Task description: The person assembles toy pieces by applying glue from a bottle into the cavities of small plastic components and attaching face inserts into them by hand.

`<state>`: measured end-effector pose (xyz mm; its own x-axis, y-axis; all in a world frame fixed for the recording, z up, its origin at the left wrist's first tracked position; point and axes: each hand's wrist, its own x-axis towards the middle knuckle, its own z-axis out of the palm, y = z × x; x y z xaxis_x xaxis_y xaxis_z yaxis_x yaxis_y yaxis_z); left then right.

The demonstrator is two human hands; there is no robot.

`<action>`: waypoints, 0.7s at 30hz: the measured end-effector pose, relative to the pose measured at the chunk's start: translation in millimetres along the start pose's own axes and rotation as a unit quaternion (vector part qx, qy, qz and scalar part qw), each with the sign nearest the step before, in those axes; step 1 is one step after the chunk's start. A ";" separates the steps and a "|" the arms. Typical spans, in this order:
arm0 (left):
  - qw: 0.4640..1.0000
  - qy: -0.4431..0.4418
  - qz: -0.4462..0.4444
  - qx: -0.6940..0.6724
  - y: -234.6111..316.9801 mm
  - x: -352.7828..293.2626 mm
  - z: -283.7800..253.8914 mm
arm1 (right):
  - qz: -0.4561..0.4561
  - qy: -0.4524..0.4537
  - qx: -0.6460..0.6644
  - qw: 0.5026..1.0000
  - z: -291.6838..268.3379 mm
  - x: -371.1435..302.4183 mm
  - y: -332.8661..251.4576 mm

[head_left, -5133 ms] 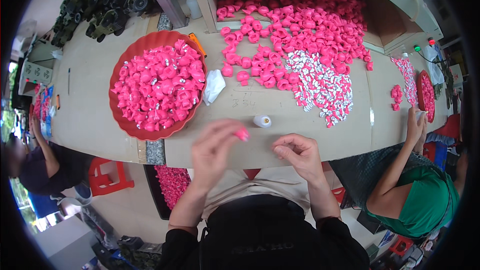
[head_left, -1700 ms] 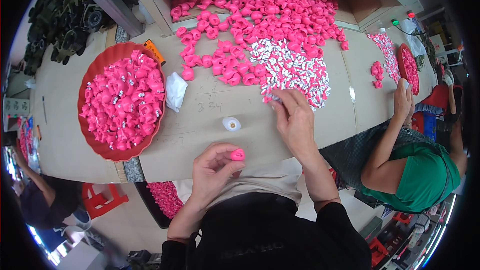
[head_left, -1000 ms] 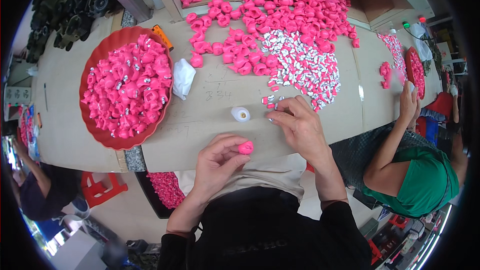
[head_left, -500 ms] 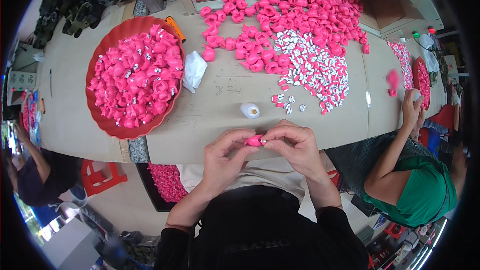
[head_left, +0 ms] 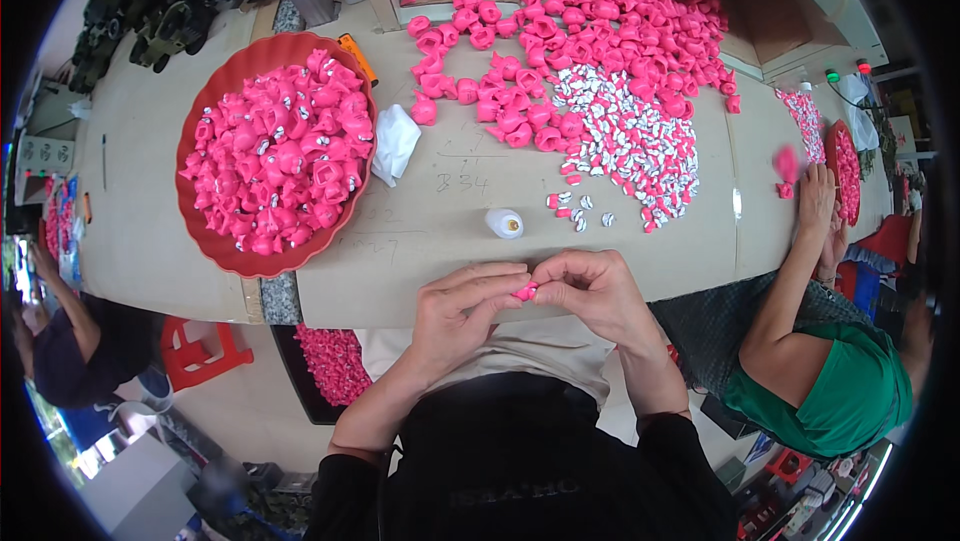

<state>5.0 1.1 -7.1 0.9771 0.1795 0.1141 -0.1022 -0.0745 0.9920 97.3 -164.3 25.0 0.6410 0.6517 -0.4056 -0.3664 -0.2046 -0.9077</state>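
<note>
Close to the table's near edge, my left hand (head_left: pixel 455 316) pinches a small pink plastic part (head_left: pixel 524 292) between thumb and fingers. My right hand (head_left: pixel 595 291) meets it from the other side, thumb and forefinger closed against the same part. Fingers cover most of the part, so any smaller piece at it is hidden. Just beyond my hands lies a small white bottle (head_left: pixel 504 224) with a yellowish tip. Farther right is a heap of tiny pink-and-white pieces (head_left: pixel 650 151), with a few loose ones at its near left side. Hollow pink parts (head_left: pixel 620 31) are piled behind it.
On the left stands a red scalloped bowl (head_left: pixel 188 206) full of pink parts with white-and-dark bits. A crumpled white tissue (head_left: pixel 396 146) and an orange tool (head_left: pixel 358 59) lie beside it. A person in green (head_left: pixel 830 371) works at right. A dark bin (head_left: pixel 292 366) holds pink pieces below the table.
My fingers have closed further over the pink part, and the white bit seen at my right fingertips is now hidden. The view has shifted slightly. The co-worker's hand at right has moved.
</note>
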 end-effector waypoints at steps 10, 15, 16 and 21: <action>1.000 0.011 0.008 -0.015 -4.4 -4.2 2.5 | -0.033 0.016 -0.012 0.999 5.1 -0.4 8.3; 0.999 0.022 -0.012 -0.022 -3.4 -4.3 2.4 | -0.044 0.050 -0.055 0.996 10.7 -1.0 7.7; 0.999 0.022 -0.010 -0.020 -2.4 -4.8 2.0 | -0.060 0.065 -0.085 0.992 12.0 -2.1 6.3; 0.999 0.031 0.024 -0.002 -7.0 -3.8 0.3 | -0.101 0.082 -0.161 0.978 16.5 -5.0 0.1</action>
<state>2.1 0.6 -14.5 0.9573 0.2368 0.1656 -0.1506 -0.0801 0.9853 82.9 -155.6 28.7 0.7881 0.5811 -0.2029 -0.0072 -0.3209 -0.9471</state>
